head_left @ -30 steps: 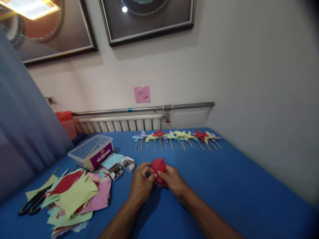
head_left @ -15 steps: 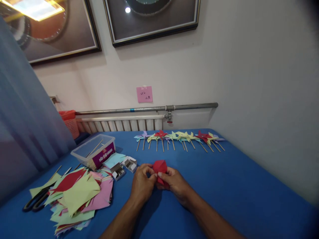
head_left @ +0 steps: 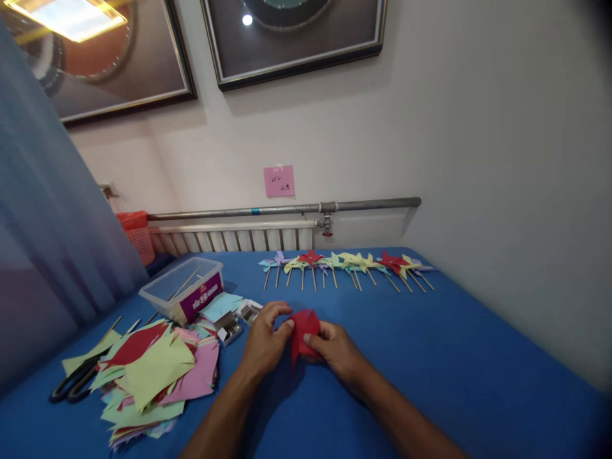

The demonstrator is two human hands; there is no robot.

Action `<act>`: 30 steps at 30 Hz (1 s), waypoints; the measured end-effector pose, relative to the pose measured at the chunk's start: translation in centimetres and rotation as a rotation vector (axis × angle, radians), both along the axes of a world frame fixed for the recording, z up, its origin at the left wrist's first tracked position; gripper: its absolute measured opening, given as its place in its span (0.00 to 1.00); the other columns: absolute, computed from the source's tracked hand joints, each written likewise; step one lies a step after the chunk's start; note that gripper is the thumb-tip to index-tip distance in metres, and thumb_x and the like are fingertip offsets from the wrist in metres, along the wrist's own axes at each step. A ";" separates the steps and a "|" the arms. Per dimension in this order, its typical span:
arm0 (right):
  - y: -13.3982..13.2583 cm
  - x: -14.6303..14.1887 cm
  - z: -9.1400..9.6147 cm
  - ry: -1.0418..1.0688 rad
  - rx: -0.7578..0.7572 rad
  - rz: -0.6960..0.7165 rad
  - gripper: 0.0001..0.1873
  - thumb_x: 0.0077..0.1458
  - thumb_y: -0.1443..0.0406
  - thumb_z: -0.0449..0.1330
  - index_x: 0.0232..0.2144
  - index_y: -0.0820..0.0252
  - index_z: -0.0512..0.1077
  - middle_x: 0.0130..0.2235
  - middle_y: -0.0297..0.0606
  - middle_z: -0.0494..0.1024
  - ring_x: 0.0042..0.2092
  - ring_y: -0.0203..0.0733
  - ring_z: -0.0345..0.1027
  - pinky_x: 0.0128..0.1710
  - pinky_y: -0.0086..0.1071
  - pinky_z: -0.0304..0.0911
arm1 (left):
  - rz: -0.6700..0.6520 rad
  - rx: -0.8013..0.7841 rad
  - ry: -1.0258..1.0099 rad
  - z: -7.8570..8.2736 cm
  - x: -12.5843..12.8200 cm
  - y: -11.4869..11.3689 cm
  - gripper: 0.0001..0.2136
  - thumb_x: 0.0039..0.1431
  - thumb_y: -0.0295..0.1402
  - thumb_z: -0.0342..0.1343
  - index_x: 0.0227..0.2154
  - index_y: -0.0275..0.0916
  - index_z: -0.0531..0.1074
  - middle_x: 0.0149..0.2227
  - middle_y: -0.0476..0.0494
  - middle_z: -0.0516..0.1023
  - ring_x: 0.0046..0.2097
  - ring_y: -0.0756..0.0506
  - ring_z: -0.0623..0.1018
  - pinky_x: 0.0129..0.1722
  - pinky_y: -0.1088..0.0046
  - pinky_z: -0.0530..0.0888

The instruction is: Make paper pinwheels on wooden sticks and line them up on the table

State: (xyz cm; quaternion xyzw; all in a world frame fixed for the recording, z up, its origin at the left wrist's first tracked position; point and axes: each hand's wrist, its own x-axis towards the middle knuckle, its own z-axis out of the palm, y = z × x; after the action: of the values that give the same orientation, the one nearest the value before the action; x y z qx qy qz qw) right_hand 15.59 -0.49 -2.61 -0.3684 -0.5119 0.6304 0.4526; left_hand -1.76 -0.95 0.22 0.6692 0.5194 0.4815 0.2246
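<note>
One red paper piece [head_left: 302, 328] lies at ten o'clock from the right hand [head_left: 339, 352], whose thumb and fingers pinch it, and at three o'clock from the left hand [head_left: 264, 338], which curves loosely at its edge; whether that one grips, I cannot tell. The right is nearer, overlapping it. Its long axis is unclear; a narrow tip points toward six o'clock.

The right hand [head_left: 337, 350] grips folded red paper [head_left: 302, 326]; the left hand [head_left: 265, 338], thumb and fingers parted, is at its left edge. Pinwheels [head_left: 311, 257] lie in a row beyond.
</note>
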 end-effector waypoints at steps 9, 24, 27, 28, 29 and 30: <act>-0.3 -0.7 0.2 -0.117 0.001 -0.026 0.13 0.46 0.57 0.67 0.28 0.61 0.73 0.23 0.27 0.69 0.24 0.31 0.57 0.27 0.28 0.55 | -0.098 0.143 0.015 -0.1 -0.1 0.0 0.06 0.56 0.26 0.57 0.28 0.41 0.77 0.41 0.44 0.81 0.44 0.45 0.79 0.46 0.68 0.74; -0.4 -0.2 0.5 0.084 -0.178 -0.067 0.19 0.43 0.53 0.71 0.27 0.59 0.70 0.22 0.27 0.71 0.23 0.30 0.62 0.27 0.28 0.59 | -0.078 0.501 0.504 -0.5 0.5 -0.9 0.12 0.66 0.27 0.52 0.37 0.42 0.82 0.48 0.38 0.81 0.47 0.42 0.77 0.46 0.63 0.72; -0.5 -0.2 0.4 0.090 -0.171 -0.059 0.20 0.43 0.52 0.71 0.28 0.60 0.72 0.23 0.28 0.73 0.24 0.32 0.64 0.28 0.29 0.60 | -0.100 0.492 0.543 -0.5 0.3 -0.9 0.12 0.67 0.27 0.52 0.39 0.43 0.82 0.48 0.38 0.80 0.47 0.41 0.77 0.47 0.63 0.72; -0.5 -0.2 0.4 0.095 -0.171 -0.059 0.20 0.43 0.52 0.72 0.28 0.60 0.72 0.23 0.29 0.73 0.24 0.32 0.64 0.28 0.29 0.60 | -0.103 0.490 0.554 -0.4 0.3 -0.9 0.12 0.67 0.28 0.52 0.40 0.43 0.82 0.48 0.38 0.80 0.47 0.41 0.77 0.47 0.63 0.72; -0.5 -0.2 0.4 0.102 -0.170 -0.059 0.21 0.43 0.51 0.72 0.29 0.60 0.72 0.23 0.29 0.73 0.24 0.32 0.64 0.28 0.29 0.60 | -0.105 0.491 0.565 -0.4 0.3 -0.9 0.12 0.67 0.28 0.51 0.40 0.43 0.82 0.48 0.38 0.81 0.47 0.41 0.77 0.47 0.62 0.72; -0.5 -0.1 0.4 0.109 -0.169 -0.059 0.21 0.44 0.51 0.72 0.29 0.61 0.72 0.23 0.29 0.73 0.24 0.32 0.64 0.28 0.30 0.61 | -0.105 0.493 0.576 -0.3 0.3 -0.9 0.13 0.68 0.28 0.51 0.40 0.42 0.82 0.48 0.37 0.81 0.47 0.41 0.77 0.47 0.62 0.71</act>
State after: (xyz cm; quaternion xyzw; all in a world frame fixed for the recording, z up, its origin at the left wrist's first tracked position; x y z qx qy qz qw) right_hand 15.45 -1.02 -2.20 -0.3853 -0.4208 0.6767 0.4654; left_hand -1.45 -1.88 -0.10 0.8369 0.3949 0.3718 -0.0738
